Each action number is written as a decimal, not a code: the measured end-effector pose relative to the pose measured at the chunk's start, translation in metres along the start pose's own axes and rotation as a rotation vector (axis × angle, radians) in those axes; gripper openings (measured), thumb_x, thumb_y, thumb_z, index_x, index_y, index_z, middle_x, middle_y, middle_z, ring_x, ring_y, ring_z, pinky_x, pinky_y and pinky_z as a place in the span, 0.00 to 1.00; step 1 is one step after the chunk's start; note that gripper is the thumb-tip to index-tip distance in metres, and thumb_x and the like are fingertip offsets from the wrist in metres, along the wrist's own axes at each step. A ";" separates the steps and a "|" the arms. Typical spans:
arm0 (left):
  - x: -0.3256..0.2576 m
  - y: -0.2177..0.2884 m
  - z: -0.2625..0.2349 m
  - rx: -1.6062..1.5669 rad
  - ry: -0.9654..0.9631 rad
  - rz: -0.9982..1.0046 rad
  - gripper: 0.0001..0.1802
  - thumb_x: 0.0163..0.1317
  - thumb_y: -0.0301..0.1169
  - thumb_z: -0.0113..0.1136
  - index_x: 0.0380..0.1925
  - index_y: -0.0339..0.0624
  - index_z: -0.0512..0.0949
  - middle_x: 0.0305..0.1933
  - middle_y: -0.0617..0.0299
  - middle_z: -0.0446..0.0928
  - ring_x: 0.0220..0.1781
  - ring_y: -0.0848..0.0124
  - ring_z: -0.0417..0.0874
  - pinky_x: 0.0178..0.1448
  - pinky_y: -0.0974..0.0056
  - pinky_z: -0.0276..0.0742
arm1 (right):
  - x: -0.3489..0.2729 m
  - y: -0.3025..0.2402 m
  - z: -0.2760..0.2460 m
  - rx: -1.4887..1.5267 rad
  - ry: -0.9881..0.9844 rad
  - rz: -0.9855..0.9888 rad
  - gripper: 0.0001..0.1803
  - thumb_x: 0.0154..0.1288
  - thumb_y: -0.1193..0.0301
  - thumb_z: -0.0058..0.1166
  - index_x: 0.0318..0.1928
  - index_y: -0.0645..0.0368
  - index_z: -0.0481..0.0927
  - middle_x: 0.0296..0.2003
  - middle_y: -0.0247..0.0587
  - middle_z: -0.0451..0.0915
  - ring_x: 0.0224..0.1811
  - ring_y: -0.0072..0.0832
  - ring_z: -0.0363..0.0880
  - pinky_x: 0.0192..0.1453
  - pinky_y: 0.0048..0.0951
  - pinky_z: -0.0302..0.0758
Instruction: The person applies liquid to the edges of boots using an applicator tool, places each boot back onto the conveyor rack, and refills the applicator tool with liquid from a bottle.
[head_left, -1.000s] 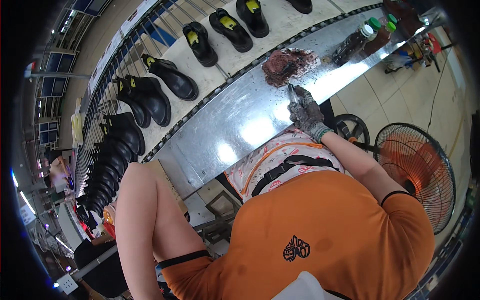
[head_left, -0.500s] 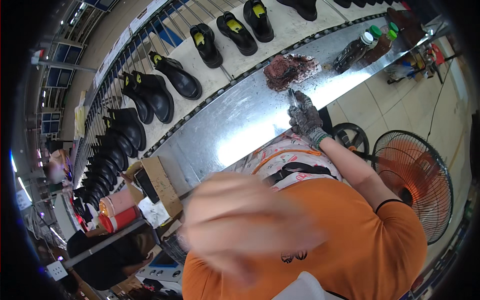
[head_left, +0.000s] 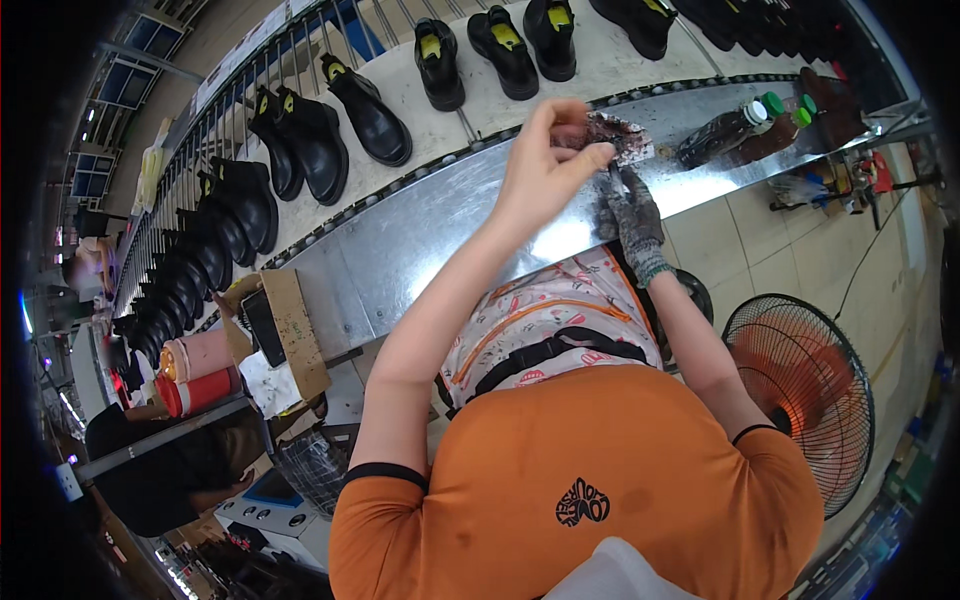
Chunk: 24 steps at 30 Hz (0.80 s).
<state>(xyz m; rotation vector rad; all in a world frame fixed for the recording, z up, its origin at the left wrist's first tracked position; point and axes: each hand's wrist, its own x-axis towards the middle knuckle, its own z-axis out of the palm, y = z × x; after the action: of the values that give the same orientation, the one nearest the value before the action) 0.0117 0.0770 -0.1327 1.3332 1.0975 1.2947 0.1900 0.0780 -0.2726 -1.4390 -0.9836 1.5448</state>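
Observation:
My bare left hand [head_left: 548, 165] is over the metal bench ledge [head_left: 400, 265], beside a heap of reddish-brown crumbly scraps [head_left: 625, 140] on a pale sheet. Its fingers are loosely curled, the thumb stands apart from them, and nothing shows between them. The hand partly covers the heap. Close to its right, my right hand [head_left: 636, 220] wears a dirty grey knitted glove. Gloved fingers are closed around a slim tool [head_left: 616, 180] with a metallic tip, pointing toward the heap. The tool's exact kind cannot be made out.
Black ankle boots [head_left: 372, 120] with yellow linings line the pale conveyor [head_left: 385, 190] beyond the ledge. Bottles with green and white caps [head_left: 730, 130] lie at the right. An open carton [head_left: 300, 340] sits at left; a caged fan [head_left: 800, 400] stands at right. Another person [head_left: 160, 470] is lower left.
My left hand has swung from close in front of my chest out to the heap of scraps. The right hand stays near the heap with the slim tool. The whole view has shifted slightly.

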 end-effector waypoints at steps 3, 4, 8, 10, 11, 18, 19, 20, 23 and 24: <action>0.020 -0.105 -0.005 0.811 0.142 0.020 0.50 0.37 0.41 0.74 0.60 0.35 0.59 0.61 0.47 0.65 0.62 0.52 0.68 0.61 0.55 0.67 | -0.005 -0.007 0.007 -0.074 0.040 0.074 0.30 0.62 0.69 0.54 0.64 0.53 0.63 0.29 0.37 0.78 0.21 0.20 0.73 0.24 0.24 0.75; 0.022 -0.126 -0.005 0.804 0.136 0.020 0.50 0.37 0.41 0.74 0.60 0.35 0.59 0.61 0.47 0.65 0.62 0.52 0.68 0.61 0.55 0.67 | -0.005 -0.003 0.006 -0.077 0.048 0.076 0.30 0.62 0.69 0.54 0.64 0.53 0.63 0.29 0.37 0.78 0.21 0.20 0.73 0.24 0.24 0.75; 0.022 -0.149 -0.012 0.612 0.111 -0.043 0.44 0.33 0.31 0.73 0.55 0.38 0.64 0.53 0.45 0.69 0.55 0.50 0.72 0.58 0.56 0.69 | -0.005 0.008 0.008 0.055 -0.057 0.080 0.36 0.60 0.79 0.49 0.68 0.55 0.53 0.28 0.38 0.77 0.19 0.23 0.73 0.20 0.26 0.72; 0.018 -0.140 -0.021 0.667 0.106 -0.031 0.39 0.34 0.30 0.73 0.51 0.39 0.67 0.49 0.47 0.71 0.51 0.52 0.74 0.54 0.57 0.72 | -0.004 0.021 0.004 0.106 -0.073 0.089 0.36 0.60 0.79 0.50 0.68 0.55 0.54 0.30 0.38 0.77 0.21 0.23 0.73 0.21 0.26 0.72; 0.011 -0.135 -0.027 0.662 0.092 -0.032 0.39 0.34 0.30 0.73 0.51 0.39 0.67 0.49 0.47 0.71 0.51 0.52 0.74 0.54 0.57 0.72 | -0.003 0.030 0.004 0.119 -0.111 0.080 0.35 0.60 0.79 0.50 0.68 0.54 0.55 0.32 0.37 0.77 0.23 0.22 0.72 0.23 0.25 0.72; -0.059 -0.113 -0.104 0.570 0.151 -0.243 0.38 0.33 0.30 0.73 0.49 0.39 0.68 0.49 0.50 0.72 0.50 0.56 0.75 0.55 0.58 0.71 | -0.058 -0.026 0.045 -0.230 -0.505 0.273 0.34 0.64 0.71 0.52 0.68 0.49 0.56 0.34 0.34 0.78 0.22 0.17 0.70 0.26 0.21 0.70; -0.065 -0.108 -0.109 0.567 0.154 -0.251 0.38 0.33 0.30 0.73 0.49 0.39 0.68 0.49 0.50 0.72 0.50 0.56 0.75 0.55 0.58 0.71 | -0.054 -0.010 0.044 -0.313 -0.596 0.125 0.33 0.65 0.64 0.51 0.68 0.49 0.55 0.40 0.39 0.79 0.29 0.27 0.77 0.33 0.28 0.76; -0.072 -0.102 -0.115 0.736 0.152 -0.173 0.37 0.34 0.29 0.72 0.50 0.40 0.68 0.51 0.49 0.70 0.54 0.54 0.72 0.57 0.56 0.69 | -0.053 -0.004 0.045 -0.316 -0.611 0.131 0.33 0.65 0.64 0.51 0.68 0.49 0.55 0.40 0.39 0.79 0.29 0.27 0.77 0.33 0.28 0.76; -0.088 -0.080 -0.110 0.953 0.218 0.035 0.35 0.38 0.27 0.70 0.52 0.43 0.69 0.55 0.49 0.69 0.59 0.50 0.67 0.62 0.53 0.64 | -0.053 -0.004 0.045 -1.002 -0.419 -0.249 0.38 0.64 0.49 0.45 0.69 0.49 0.51 0.47 0.55 0.77 0.47 0.53 0.76 0.52 0.46 0.71; -0.094 -0.070 -0.104 1.000 0.282 0.166 0.34 0.41 0.27 0.68 0.53 0.44 0.69 0.56 0.48 0.69 0.61 0.49 0.65 0.64 0.51 0.62 | -0.063 -0.043 0.054 -1.175 -0.490 -0.075 0.40 0.63 0.49 0.46 0.69 0.53 0.50 0.43 0.56 0.78 0.45 0.50 0.77 0.49 0.44 0.73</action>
<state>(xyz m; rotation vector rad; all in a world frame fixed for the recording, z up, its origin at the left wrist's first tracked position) -0.0953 -0.0013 -0.2168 2.0169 2.0153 1.0809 0.1402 0.0350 -0.2058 -1.7000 -2.4734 1.2844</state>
